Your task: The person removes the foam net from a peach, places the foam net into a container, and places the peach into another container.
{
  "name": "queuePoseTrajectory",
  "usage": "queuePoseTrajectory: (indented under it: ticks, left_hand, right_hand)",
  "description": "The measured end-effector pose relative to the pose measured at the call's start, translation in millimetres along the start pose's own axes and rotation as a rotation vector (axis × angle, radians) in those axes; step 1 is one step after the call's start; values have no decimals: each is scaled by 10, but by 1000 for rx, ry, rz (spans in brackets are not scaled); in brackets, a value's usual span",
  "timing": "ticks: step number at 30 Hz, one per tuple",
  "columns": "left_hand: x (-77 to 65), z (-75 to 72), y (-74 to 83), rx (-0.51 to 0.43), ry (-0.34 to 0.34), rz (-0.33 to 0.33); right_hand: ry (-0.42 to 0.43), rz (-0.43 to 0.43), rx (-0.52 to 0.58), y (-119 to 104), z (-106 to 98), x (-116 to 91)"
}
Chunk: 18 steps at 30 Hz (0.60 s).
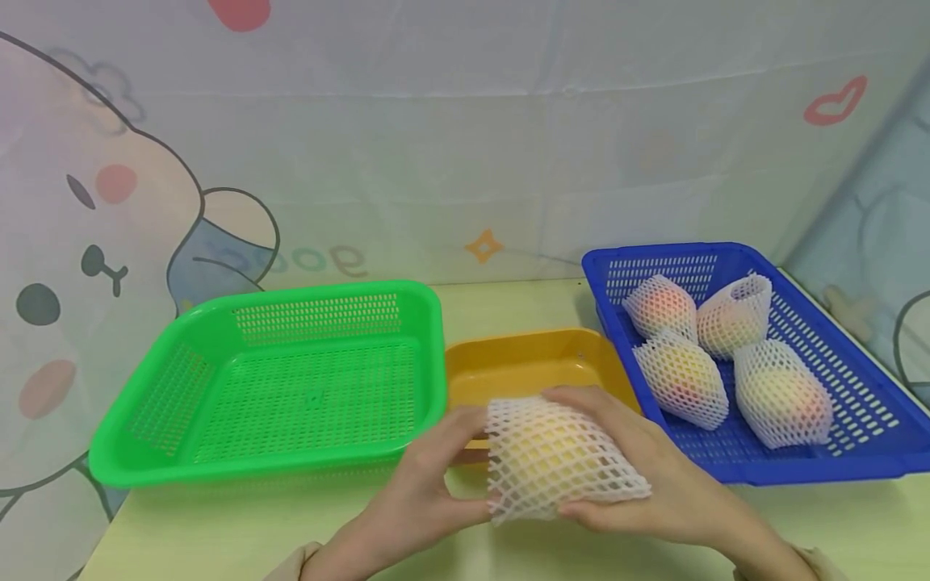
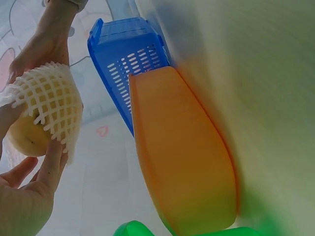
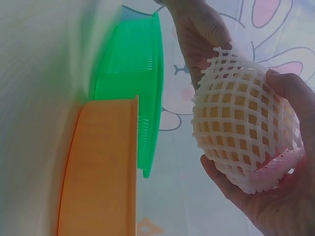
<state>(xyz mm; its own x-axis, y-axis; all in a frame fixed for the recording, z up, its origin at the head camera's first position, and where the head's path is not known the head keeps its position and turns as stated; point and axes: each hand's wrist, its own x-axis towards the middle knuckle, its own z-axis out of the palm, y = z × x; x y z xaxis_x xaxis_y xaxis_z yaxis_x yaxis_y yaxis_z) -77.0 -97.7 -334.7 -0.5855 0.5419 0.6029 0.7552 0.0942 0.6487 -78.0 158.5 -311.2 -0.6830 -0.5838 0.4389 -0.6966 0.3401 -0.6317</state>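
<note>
Both hands hold up a yellow fruit [image 2: 29,140] in a white foam net sleeve [image 1: 555,460], over the front edge of an orange tray [image 1: 523,367]. My left hand [image 1: 429,488] pinches the sleeve's left end, thumb below and fingers above. From the other side my right hand [image 1: 657,476] grips the netted fruit, with its thumb low and fingers across the top. In the left wrist view the fruit's bare end pokes out of the sleeve beside the left fingers. Folded net with a pinkish strip [image 3: 273,164] lies against the right palm.
A green basket [image 1: 429,355] stands on the pale table [image 1: 211,541] at the left. At the right, a blue basket [image 1: 763,472] carries several netted red-and-yellow fruits [image 1: 781,391]. The orange tray sits between the baskets, and a printed cloth [image 1: 436,177] hangs behind.
</note>
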Motion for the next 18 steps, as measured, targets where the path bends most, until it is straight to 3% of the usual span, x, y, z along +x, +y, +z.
queuePoseTrajectory:
  ticks: [9,18]
  left_hand:
    - [-17,19,-11,45,-31,-25]
    - [-22,8,-11,72,-41,-36]
  right_hand:
    - [7,-58,-3,-46,20,14]
    - [-29,23,-55,-69,36,-19]
